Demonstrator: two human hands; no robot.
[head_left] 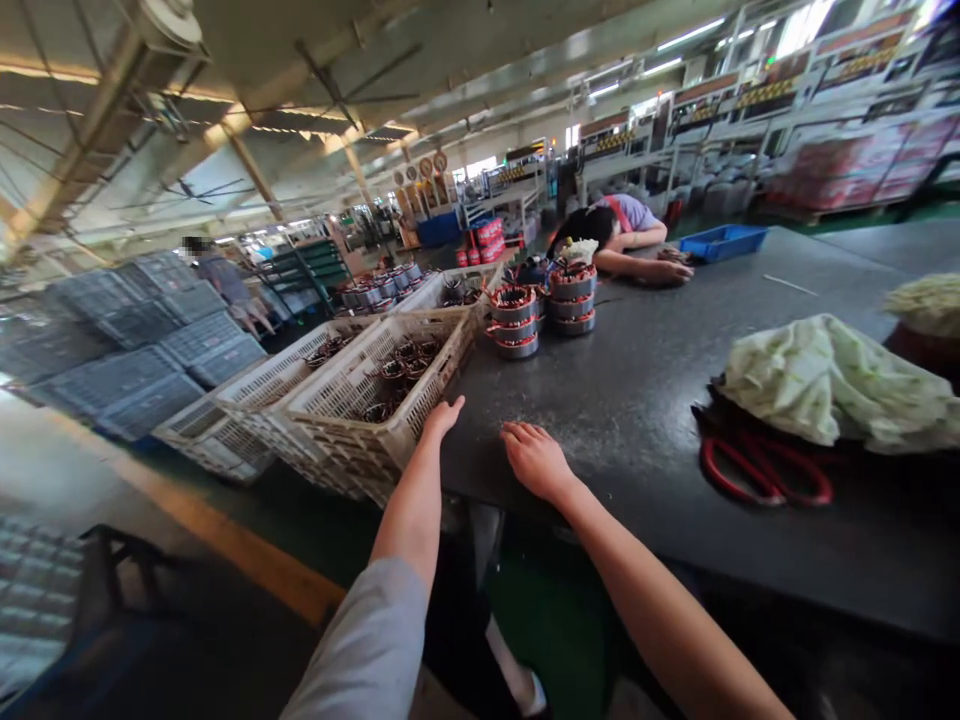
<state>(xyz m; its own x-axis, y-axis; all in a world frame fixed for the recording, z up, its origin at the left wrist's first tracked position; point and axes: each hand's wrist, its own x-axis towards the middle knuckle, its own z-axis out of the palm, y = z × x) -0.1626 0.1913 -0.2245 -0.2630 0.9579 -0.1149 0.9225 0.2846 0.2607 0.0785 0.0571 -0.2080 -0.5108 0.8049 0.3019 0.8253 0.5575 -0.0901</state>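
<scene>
I see nothing lifted yet: my left hand (pixel 444 416), grip open, touches the white crate (pixel 379 385) of stators at eleven o'clock; my right hand (pixel 534 458) lies flat and empty on the table (pixel 645 400).

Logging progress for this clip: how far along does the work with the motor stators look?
Done: two short stacks of stators stand on the table. In hand: nothing is gripped; the left hand touches the near crate's rim, and the right hand lies flat on the table edge. Left: that crate and the one behind it hold more stators.
</scene>
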